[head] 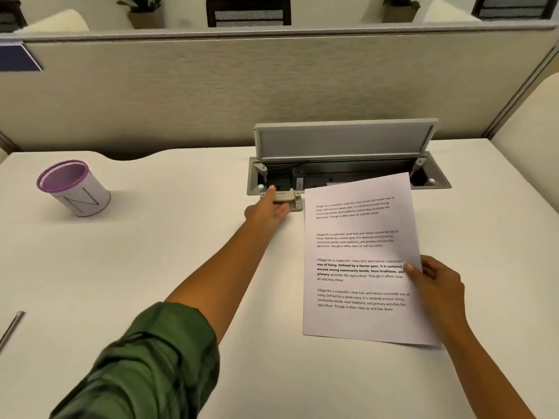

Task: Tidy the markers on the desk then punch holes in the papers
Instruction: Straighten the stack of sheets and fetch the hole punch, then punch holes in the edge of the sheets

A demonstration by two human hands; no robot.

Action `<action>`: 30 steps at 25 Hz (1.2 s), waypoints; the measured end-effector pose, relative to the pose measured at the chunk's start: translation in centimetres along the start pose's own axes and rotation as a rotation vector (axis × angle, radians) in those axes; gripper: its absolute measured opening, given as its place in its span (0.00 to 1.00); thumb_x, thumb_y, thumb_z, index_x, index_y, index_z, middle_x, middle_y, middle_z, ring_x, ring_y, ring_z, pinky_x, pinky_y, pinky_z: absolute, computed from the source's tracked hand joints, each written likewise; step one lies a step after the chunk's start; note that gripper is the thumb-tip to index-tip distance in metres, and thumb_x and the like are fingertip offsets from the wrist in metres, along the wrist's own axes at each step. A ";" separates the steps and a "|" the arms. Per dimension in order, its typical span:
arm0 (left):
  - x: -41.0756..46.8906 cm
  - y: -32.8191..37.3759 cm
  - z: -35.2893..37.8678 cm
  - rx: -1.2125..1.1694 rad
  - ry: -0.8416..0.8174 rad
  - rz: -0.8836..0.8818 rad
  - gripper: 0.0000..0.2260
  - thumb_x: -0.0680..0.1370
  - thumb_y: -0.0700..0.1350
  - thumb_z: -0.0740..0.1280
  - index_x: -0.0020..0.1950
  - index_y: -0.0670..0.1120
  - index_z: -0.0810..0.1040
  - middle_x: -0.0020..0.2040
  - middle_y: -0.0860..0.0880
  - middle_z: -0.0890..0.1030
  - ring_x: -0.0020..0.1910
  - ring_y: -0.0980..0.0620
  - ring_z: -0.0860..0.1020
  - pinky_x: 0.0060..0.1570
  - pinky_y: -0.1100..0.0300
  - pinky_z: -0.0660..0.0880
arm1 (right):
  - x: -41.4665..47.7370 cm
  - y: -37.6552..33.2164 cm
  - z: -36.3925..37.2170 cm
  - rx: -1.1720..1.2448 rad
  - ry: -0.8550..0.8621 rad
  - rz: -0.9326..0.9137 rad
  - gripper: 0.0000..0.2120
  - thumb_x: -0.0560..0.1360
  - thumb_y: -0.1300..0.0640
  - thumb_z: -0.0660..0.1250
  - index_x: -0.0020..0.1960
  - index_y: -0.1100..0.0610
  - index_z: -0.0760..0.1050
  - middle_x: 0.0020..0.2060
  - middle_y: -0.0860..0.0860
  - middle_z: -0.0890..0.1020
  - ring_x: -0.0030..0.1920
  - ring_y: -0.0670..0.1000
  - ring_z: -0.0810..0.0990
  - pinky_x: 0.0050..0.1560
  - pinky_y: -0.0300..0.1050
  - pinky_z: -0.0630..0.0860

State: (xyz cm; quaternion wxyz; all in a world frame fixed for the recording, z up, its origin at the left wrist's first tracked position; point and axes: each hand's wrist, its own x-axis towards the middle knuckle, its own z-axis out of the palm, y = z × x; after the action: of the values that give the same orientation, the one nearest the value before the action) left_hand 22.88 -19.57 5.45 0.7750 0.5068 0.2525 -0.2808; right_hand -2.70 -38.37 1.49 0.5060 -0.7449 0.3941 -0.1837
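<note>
A printed paper sheet (357,261) is held just above the white desk, its right edge pinched by my right hand (435,282). A small beige hole punch (289,200) sits at the sheet's top left corner, in front of the cable box. My left hand (266,208) reaches out flat to the punch, fingers extended and resting on its left side. A white cup with a purple rim (72,189) stands at the far left; no markers show inside from here.
An open cable box with a raised grey lid (344,140) is sunk into the desk behind the punch. A beige partition (211,92) bounds the desk at the back. A thin grey rod (12,328) lies at the left edge.
</note>
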 end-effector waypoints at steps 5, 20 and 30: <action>1.2 0.5 0.7 -0.003 0.005 -0.034 0.18 0.76 0.37 0.67 0.65 0.39 0.70 0.62 0.38 0.77 0.56 0.42 0.80 0.51 0.52 0.79 | 0.2 -0.1 -0.2 -0.032 0.005 -0.012 0.05 0.74 0.55 0.67 0.49 0.48 0.80 0.42 0.43 0.85 0.44 0.47 0.83 0.47 0.47 0.77; -10.2 -0.1 -10.7 0.636 -0.014 0.084 0.11 0.75 0.37 0.69 0.55 0.32 0.78 0.49 0.37 0.80 0.36 0.48 0.80 0.27 0.63 0.79 | -4.3 -1.2 -0.6 0.087 -0.060 0.068 0.06 0.74 0.55 0.68 0.46 0.44 0.80 0.41 0.43 0.86 0.43 0.50 0.85 0.51 0.54 0.80; -11.6 -4.0 -16.6 0.720 0.083 0.095 0.06 0.74 0.40 0.71 0.47 0.38 0.81 0.46 0.39 0.83 0.41 0.45 0.81 0.40 0.57 0.81 | -9.6 -0.4 1.5 0.092 -0.198 0.106 0.07 0.74 0.55 0.69 0.44 0.43 0.81 0.40 0.43 0.86 0.38 0.47 0.85 0.47 0.53 0.81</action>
State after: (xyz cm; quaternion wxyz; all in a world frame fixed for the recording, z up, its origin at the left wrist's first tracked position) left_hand 10.04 -3.35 4.80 0.5482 0.7692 0.1450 -0.2946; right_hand -7.53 -29.96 2.40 0.5853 -0.7135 0.3720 -0.1001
